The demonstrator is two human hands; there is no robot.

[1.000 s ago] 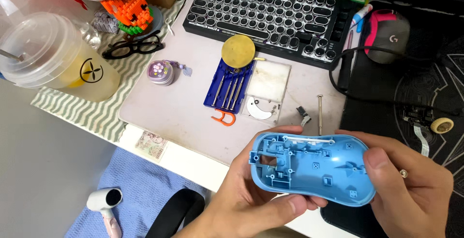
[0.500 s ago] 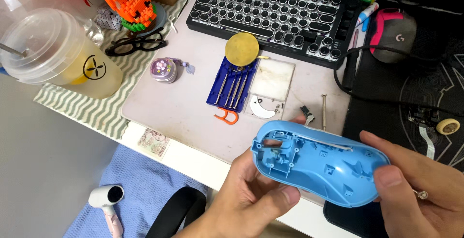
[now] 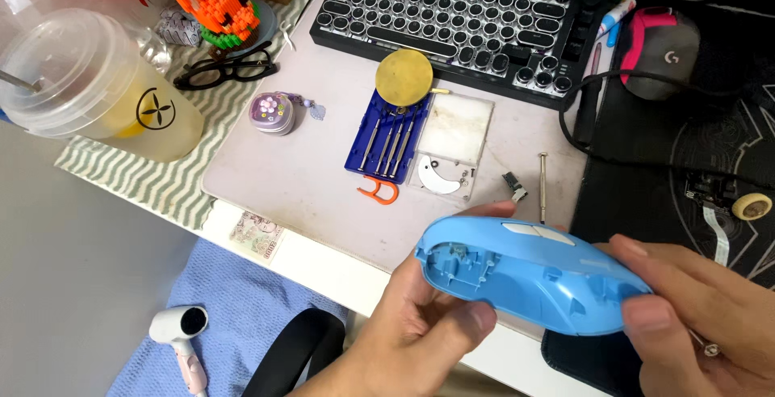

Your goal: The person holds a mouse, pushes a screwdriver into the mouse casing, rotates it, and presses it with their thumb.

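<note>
Blue mouse shell: held near the viewer, above the desk's near edge, long axis running left to right, its hollow underside tipped toward the viewer. Left hand curls closed around the left end from below; right hand grips the right end, fingers wrapped over it. Screwdriver set lies farther off on the mat.

On the table, the screwdriver case lies in front of the keyboard, a parts tray touching its right side. Left of them sit a keychain toy, glasses and a lidded cup. A loose screwdriver lies right of the tray.
</note>
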